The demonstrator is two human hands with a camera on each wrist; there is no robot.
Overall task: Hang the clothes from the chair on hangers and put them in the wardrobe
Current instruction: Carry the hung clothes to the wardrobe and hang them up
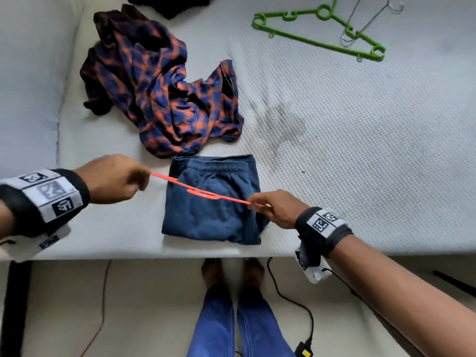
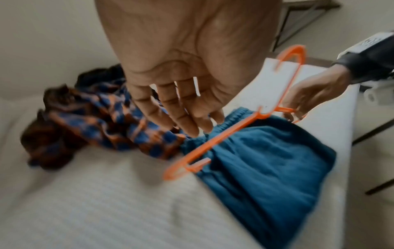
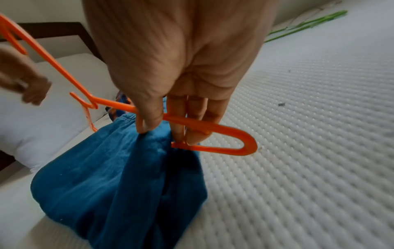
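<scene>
Folded blue shorts [image 1: 211, 217] [image 2: 266, 160] [image 3: 106, 176] lie at the mattress's near edge. An orange plastic hanger [image 1: 203, 194] [image 2: 213, 143] [image 3: 213, 126] is held level just above them. My right hand [image 1: 255, 206] [image 3: 166, 133] [image 2: 298, 111] pinches the hanger's right end, with the thumb over the bar and touching the shorts' fabric. My left hand [image 1: 143, 184] [image 2: 192, 124] [image 3: 27, 87] hovers at the hanger's left arm with fingers nearly straight and nothing gripped. Whether they touch the bar is unclear. A crumpled orange-and-blue plaid shirt [image 1: 159, 99] [image 2: 95, 121] lies behind the shorts.
On the white mattress [image 1: 360, 150], a green hanger [image 1: 316, 42] [image 3: 309, 25] and a wire hanger [image 1: 346, 39] lie at the far right. A black garment [image 1: 170, 5] sits at the far edge, a pillow [image 1: 25, 86] at the left. A cable [image 1: 291, 300] runs on the floor by my feet.
</scene>
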